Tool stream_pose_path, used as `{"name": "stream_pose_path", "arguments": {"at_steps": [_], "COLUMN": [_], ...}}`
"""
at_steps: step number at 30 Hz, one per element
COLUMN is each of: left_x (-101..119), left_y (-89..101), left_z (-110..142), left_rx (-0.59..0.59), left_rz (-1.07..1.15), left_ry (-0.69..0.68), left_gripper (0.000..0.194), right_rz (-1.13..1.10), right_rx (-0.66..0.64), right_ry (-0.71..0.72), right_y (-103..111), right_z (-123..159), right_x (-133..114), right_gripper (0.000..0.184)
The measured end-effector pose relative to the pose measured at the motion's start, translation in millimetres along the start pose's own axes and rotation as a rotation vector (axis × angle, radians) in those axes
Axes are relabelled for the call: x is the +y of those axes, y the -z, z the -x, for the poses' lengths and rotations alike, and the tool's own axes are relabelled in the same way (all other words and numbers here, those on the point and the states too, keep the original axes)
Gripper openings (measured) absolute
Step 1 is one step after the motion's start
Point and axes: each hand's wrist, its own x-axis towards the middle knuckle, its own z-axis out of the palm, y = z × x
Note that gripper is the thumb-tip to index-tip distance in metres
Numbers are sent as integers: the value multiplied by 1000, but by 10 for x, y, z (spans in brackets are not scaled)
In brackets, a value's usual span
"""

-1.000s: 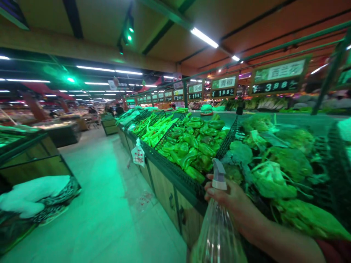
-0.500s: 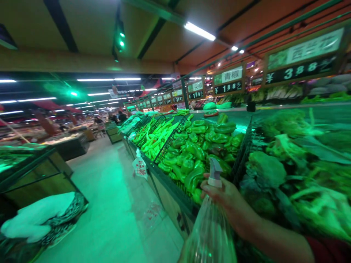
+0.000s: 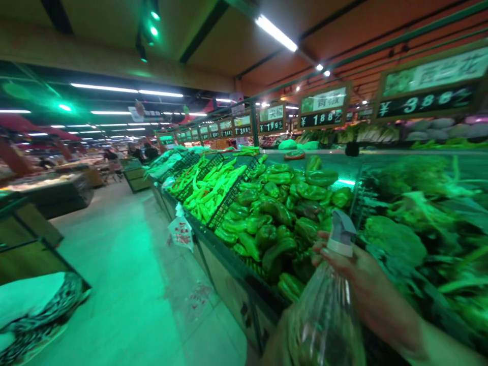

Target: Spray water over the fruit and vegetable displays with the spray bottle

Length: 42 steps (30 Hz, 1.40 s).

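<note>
My right hand (image 3: 368, 284) is closed around the neck of a clear ribbed spray bottle (image 3: 328, 315), just below its grey and white spray head. The bottle stands roughly upright at the lower right, its base cut off by the frame's edge. Along the bottle's lower left side, my left hand (image 3: 279, 333) shows only as a blurred part pressed against it; its fingers are mostly hidden. Behind the bottle lies a heap of green peppers (image 3: 267, 221) in the sloping display. To the right, leafy broccoli (image 3: 396, 244) sits near my right hand.
Long light-green peppers (image 3: 213, 185) fill a black crate farther along. A plastic bag (image 3: 181, 231) hangs on the stand's edge. Price signs (image 3: 323, 107) line the display. A tiled aisle (image 3: 129, 264) runs left, past a wooden stand (image 3: 30, 254). Distant people (image 3: 150, 152) stand farther back.
The view has turned, so the display and aisle sit farther left. Both hands and the spray bottle now appear farther right in the picture; the right hand's grip looks the same.
</note>
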Motion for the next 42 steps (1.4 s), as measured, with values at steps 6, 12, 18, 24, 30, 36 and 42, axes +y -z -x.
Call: {"name": "stream_pose_path", "arguments": {"at_steps": [6,12,18,24,30,36,42], "left_x": [-126,132,275,-106,-481,-612,-796], "left_y": [472,1087,1382,1711,1580,1461,1377], "left_z": [-173,-111,-174,-372,-790,-861,-1074], "left_rx": [45,-64,-287,-126,-187,-276,-392], "left_rz": [-66,-96,20,-3,121,248,189], "left_ry": [-46,-49,-84,158,336,346,362], "left_gripper": [78,74,83,68,52,73,50], "right_rz": [-78,-39,-23,-40,-28,53,91], "right_rx": [165,230,324,378,425,504,538], "right_ry": [31,89,124,171,186,243,255], "right_y": [-488,-1006,-1280,-1411,-1393,-1298,-1129], "right_z": [-88,-207,-280,-343,-340,-343,-320], "right_x": [112,297,425,434,426,348,301], "right_gripper": [63,61,62,70,69,68,70]}}
